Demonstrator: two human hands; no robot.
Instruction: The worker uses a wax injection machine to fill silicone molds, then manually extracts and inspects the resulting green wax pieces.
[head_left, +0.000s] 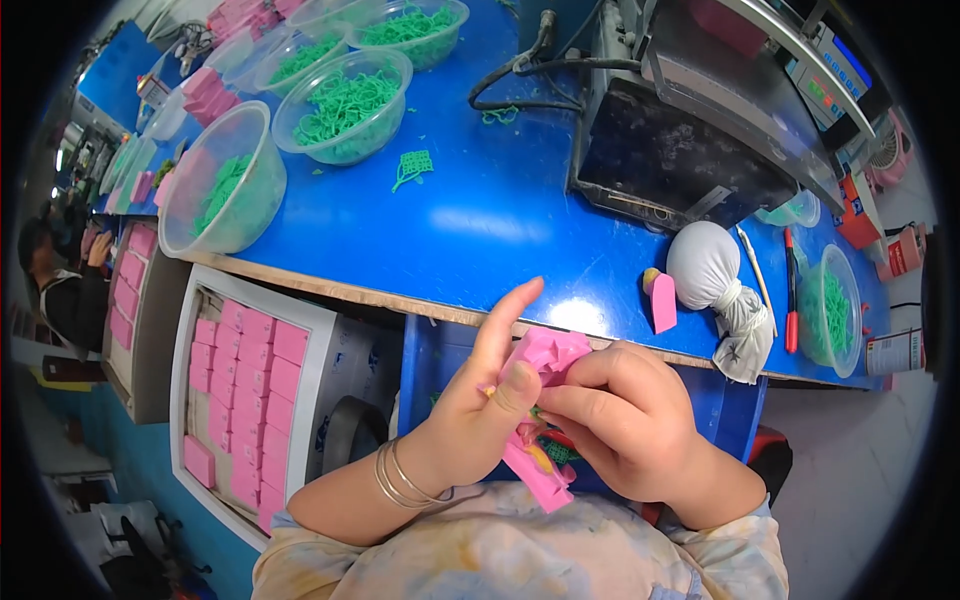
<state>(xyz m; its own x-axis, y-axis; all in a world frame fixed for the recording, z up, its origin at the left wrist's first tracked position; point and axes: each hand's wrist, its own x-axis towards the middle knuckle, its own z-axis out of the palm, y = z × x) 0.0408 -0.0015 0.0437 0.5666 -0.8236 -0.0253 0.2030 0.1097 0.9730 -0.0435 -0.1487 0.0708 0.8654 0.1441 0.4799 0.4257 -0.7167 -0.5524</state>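
Observation:
My left hand (487,388) and my right hand (620,412) meet in front of my chest, below the edge of the blue table (500,215). Both grip one crumpled pink soft piece (545,362), which hangs down between them to a lower end with a yellow spot. My left index finger points up past the table edge. Thin bangles circle my left wrist. On the table just beyond lie a small pink piece (663,301) and a white tied cloth bag (712,270).
Clear plastic bowls of green mesh bits (343,105) stand at the back left, another (835,310) at the right. A dark machine (690,150) sits behind. A box of pink pieces (245,395) stands under the table to my left. Another person (60,285) sits far left.

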